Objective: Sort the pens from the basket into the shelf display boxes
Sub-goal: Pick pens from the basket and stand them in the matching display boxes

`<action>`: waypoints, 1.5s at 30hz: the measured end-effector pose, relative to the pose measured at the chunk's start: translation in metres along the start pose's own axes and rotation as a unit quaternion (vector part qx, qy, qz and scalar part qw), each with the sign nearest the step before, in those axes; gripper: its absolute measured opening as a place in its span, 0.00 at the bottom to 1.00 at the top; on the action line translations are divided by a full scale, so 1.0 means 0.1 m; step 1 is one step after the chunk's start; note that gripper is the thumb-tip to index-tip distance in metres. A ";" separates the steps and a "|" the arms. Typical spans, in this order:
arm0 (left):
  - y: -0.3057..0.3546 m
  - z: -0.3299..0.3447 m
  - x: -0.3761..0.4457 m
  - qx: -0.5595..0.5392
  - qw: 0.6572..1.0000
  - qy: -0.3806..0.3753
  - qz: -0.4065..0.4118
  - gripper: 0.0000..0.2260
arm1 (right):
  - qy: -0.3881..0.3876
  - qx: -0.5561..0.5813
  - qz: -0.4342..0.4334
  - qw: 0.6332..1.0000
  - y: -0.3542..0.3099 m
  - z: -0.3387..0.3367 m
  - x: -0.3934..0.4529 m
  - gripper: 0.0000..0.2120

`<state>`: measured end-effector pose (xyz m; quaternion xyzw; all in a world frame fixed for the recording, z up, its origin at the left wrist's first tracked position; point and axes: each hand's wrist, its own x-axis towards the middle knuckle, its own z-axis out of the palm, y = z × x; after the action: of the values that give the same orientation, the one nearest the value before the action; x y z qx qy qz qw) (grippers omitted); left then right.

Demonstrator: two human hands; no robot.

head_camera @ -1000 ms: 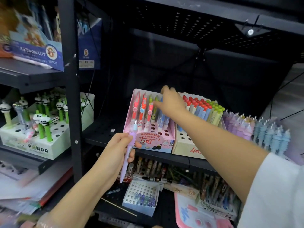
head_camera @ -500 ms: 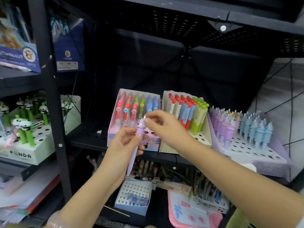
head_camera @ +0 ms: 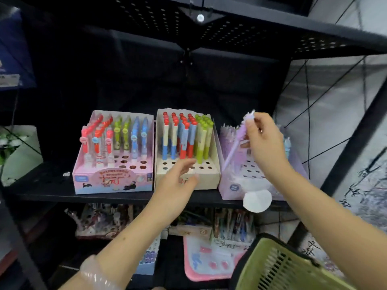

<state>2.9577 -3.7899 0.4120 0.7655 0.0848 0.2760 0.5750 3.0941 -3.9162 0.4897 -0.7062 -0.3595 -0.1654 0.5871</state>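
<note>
The right hand point(head_camera: 265, 141) pinches a slim lilac pen point(head_camera: 236, 145) near its ornamented top, fingers curled round the barrel. The pen hangs tilted, its lower tip just above the perforated top of the lilac display box point(head_camera: 232, 185) at the right end of the black metal shelf point(head_camera: 48, 191). That box is card with rows of round holes; pale purple and blue pens stand along its back, partly hidden behind the hand. A white rounded tab projects past the shelf's front edge from the box's front.

The left hand point(head_camera: 178, 181) holds nothing. Its fingers are loosely spread and blurred, in front of the cream display box point(head_camera: 207, 178) at the middle of the shelf. Whether it touches the box cannot be told. The cream box holds upright pens with red and green ball tops packed into its back rows; the front rows of holes stand open. A pale glossy bangle point(head_camera: 96, 273) circles the left wrist.

The pink display box point(head_camera: 113, 181) sits toward the left, just beside the cream one, its sides nearly touching. It carries red, green and blue pens at the back, with several unfilled holes in front. The shelf is bare left of it, apart from a small white scrap.

The green slatted plastic basket point(head_camera: 278, 268) shows at the lower right corner, below the right forearm. A perforated black shelf roofs the bay well above the pen tops.
</note>
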 end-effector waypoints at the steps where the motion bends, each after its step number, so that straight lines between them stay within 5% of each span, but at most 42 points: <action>1: -0.01 0.05 0.02 0.006 1.000 -0.005 0.002 0.13 | 0.018 -0.036 -0.006 0.999 0.08 -0.12 0.04 0.05; 5: -0.04 0.19 0.04 0.018 1.000 -0.020 0.002 0.12 | 0.009 -0.100 0.013 0.995 0.37 -0.37 0.10 0.04; 14: -0.07 0.35 -0.02 0.019 0.999 -0.025 -0.010 0.11 | -0.168 -0.193 0.057 0.965 0.65 -0.25 0.04 0.18; 17: -0.08 0.46 -0.09 0.004 0.999 -0.037 -0.010 0.12 | -0.168 -0.181 0.058 0.967 0.65 -0.29 -0.06 0.21; 23: -0.31 0.84 -0.50 0.015 0.991 -0.129 -0.010 0.12 | -0.087 -0.180 0.052 0.978 0.75 -0.75 -0.59 0.13; 25: -0.44 1.00 -0.66 0.029 0.984 -0.173 -0.019 0.13 | -0.128 -0.167 0.070 0.975 0.89 -0.93 -0.99 0.10; 28: -0.62 1.24 -0.90 0.071 0.965 -0.250 -0.028 0.11 | -0.350 -0.274 0.122 0.887 1.23 -1.17 -1.74 0.07; 31: -0.76 1.42 -1.08 0.117 0.945 -0.303 -0.030 0.08 | -0.605 -0.328 0.193 0.699 1.62 -1.39 -2.52 0.14; 34: -0.83 1.52 -1.17 0.185 0.920 -0.346 -0.024 0.10 | -0.685 -0.365 0.259 0.575 1.88 -1.65 -3.20 0.26; 39: -0.89 1.58 -1.21 0.209 0.906 -0.367 -0.011 0.09 | -0.602 -0.462 0.322 0.566 2.10 -1.94 -3.73 0.31; 42: -0.91 1.59 -1.21 0.201 0.912 -0.356 -0.021 0.08 | -0.618 -0.407 0.415 0.529 2.14 -2.05 -3.85 0.45; 45: -0.92 1.60 -1.22 0.197 0.917 -0.346 -0.025 0.08 | -0.654 -0.375 0.414 0.510 2.13 -2.15 -3.90 0.51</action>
<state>2.9564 -3.9476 0.2577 0.9087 -0.0477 -0.0431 0.4125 3.0161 -4.2537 0.1378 -0.8372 -0.2129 0.4861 -0.1324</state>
